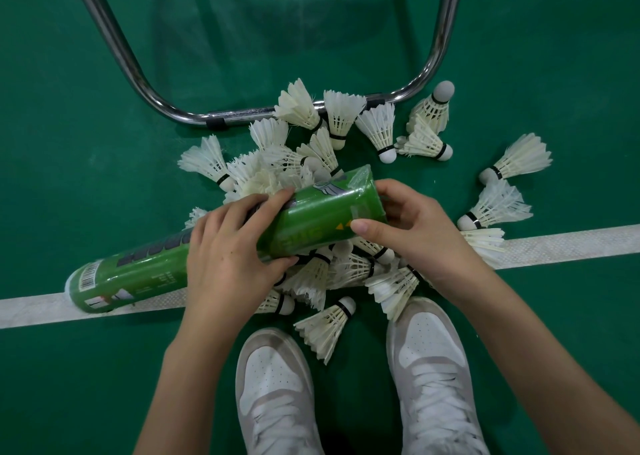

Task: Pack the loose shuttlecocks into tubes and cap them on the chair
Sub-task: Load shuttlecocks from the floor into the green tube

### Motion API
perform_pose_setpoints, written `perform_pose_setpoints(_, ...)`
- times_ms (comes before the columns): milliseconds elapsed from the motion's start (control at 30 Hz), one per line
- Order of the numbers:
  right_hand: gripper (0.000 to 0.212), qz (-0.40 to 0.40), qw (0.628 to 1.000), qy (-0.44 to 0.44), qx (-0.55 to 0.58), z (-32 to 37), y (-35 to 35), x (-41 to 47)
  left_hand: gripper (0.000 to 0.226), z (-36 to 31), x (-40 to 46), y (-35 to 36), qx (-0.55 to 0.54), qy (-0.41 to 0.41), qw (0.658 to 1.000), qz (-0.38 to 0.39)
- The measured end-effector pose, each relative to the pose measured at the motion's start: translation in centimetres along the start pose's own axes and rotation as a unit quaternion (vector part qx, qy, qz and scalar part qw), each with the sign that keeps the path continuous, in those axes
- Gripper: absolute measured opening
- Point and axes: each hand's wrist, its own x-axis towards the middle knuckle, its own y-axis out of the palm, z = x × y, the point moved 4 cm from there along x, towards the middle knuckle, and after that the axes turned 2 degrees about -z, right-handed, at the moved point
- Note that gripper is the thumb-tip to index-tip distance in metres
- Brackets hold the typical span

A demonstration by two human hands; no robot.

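Green court floor (104, 74), crossed by a white line (571, 243), carries a heap of loose shuttlecocks (311, 164) beside the chair's chrome leg frame (194, 117). One green tube (311, 219) lies slanted over the heap, the left hand (228, 257) curled round its middle and the right hand (412, 226) closed about its right end, thumb on the wall (whether a cap is there, I cannot tell). Packing looks barely begun: most shuttlecocks lie scattered near the white shoes (429, 357), and no capped tube shows on the chair.
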Motion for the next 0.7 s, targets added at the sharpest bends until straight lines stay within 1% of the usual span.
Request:
perform_pose_setpoints(200, 0.029, 0.005, 1.000, 0.007, 0.016, -0.32, -0.20, -0.13, 0.086, -0.20, -0.08, 0.05, 0.000, 0.009, 1.000, 0.005)
perform_pose_setpoints(367, 0.035, 0.055, 0.996, 0.048, 0.048, -0.36, -0.20, -0.05, 0.088, -0.27, -0.28, -0.05, 0.000, 0.012, 1.000, 0.009)
perform_pose_setpoints(467, 0.038, 0.078, 0.994, 0.057, 0.053, -0.21, -0.02, 0.03, 0.088, -0.27, -0.23, -0.05, -0.002, 0.014, 1.000, 0.010)
perform_pose_setpoints(700, 0.039, 0.071, 0.994, 0.058, 0.052, -0.31, 0.08, -0.16, 0.087, -0.27, -0.22, -0.02, -0.002, 0.014, 1.000, 0.012)
